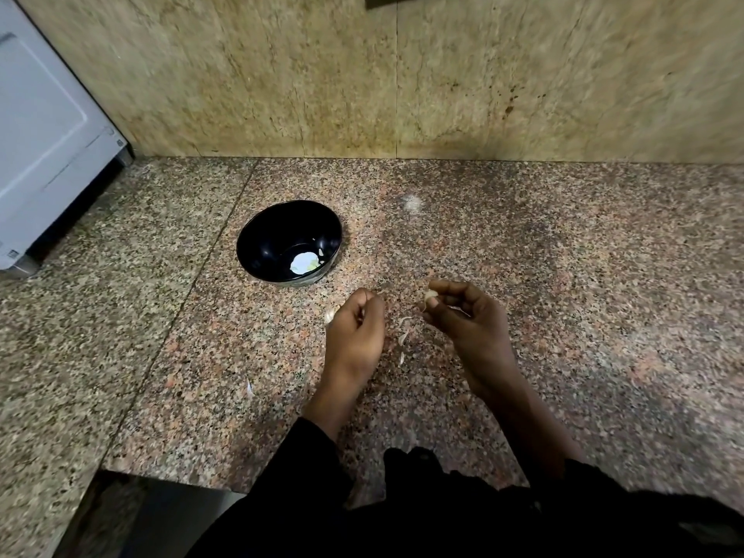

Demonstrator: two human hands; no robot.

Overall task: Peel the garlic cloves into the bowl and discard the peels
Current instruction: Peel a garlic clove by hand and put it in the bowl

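Two hands [354,324] [463,316] over speckled granite counter [563,275], stone wall [282,74] behind.

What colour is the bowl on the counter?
The bowl is black, with a white patch at its bottom; the head view shows it.

Speckled granite counter against a stone-clad wall

The pinkish-grey countertop [523,255] meets a beige, mottled stone wall [282,74] with a vertical seam — a pale grey appliance [44,126] stands at the far left, its underside in shadow.
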